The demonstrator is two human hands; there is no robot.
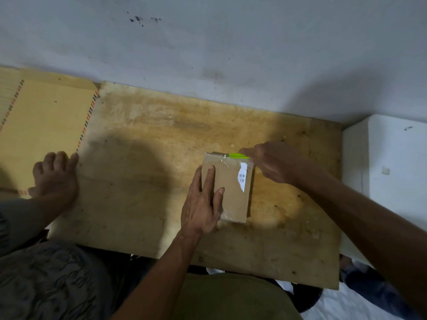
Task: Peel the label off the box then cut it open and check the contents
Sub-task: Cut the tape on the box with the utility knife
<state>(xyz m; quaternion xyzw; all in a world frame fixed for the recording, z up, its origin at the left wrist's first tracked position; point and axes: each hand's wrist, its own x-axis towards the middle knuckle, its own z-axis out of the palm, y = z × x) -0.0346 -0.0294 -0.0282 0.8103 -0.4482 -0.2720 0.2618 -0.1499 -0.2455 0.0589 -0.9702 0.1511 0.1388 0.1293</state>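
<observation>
**Cutting the far seam: cutter at the box's top edge**

Box (227,188): small, brown cardboard, flat on the wooden surface (161,146), right of centre, near the person. Clear tape shows along its far and near ends. A white label (242,177) with barcodes sits near the right edge; its upper part looks torn or partly lifted, the rest stuck down. Whether the peeling counts as done I cannot tell.

Left hand (203,199): laid flat, fingers spread over the left half of the lid, pressing down. Grip released, nothing grasped; it acts as a clamp.

Right hand (270,162): at the far right corner, grip clenched on a lime-green cutter (239,155), which lies along the far edge of the box. Blade tip not visible; whether it is already into the tape cannot be told.

Judgement: the step in hand is slitting the tape along the far seam.

How to do it well:
- Keep the blade shallow, through tape only, so the contents are not scored.
- Draw along the seam line, away from the pressing hand; the left fingers sit close to the far edge and should stay behind the blade's path.
- Hold steady downward pressure so the light box does not skate on the surface.

Also noted: a bare foot (55,179) rests at the left edge, beside a flattened carton (46,116) with striped borders.
</observation>
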